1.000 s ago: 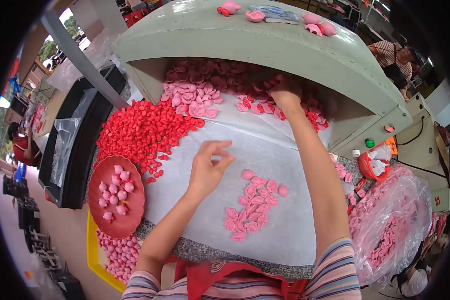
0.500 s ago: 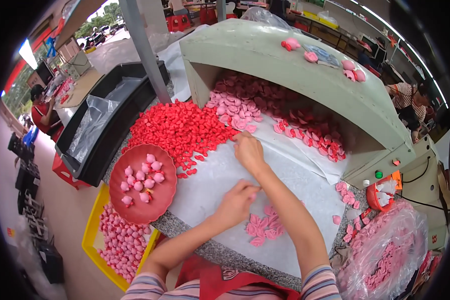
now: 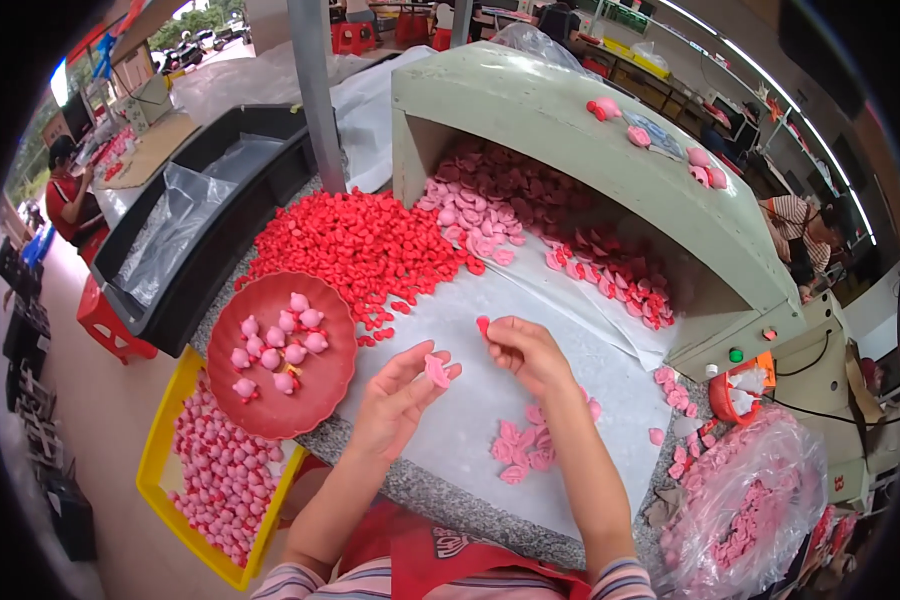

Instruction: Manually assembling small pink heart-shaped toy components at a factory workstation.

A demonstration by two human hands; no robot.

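Note:
Between the thumb and fingers of my left hand (image 3: 392,400) is a small pink molded piece (image 3: 437,371), its hollow side partly showing. My right hand (image 3: 532,355) pinches a small red molded piece (image 3: 483,325) by its end, a short way to the right of the pink one; the two pieces are apart. Both hands hover over a white sheet (image 3: 450,450). Several flat pink pieces (image 3: 523,447) lie on that sheet near my right forearm. A large heap of red pieces (image 3: 355,250) spreads beyond my hands to the left.
A red scalloped bowl (image 3: 345,385) holds round pink pieces, above a yellow crate (image 3: 155,465) of similar ones. A pale green metal hood (image 3: 570,120) shelters pink and red pieces. A black tray (image 3: 185,265) stands far left; a plastic bag (image 3: 760,500) lies right.
My right hand has drawn back from the red heap with a red piece in its fingers. My left hand has moved left and turned up, showing the pink piece. The view has shifted slightly.

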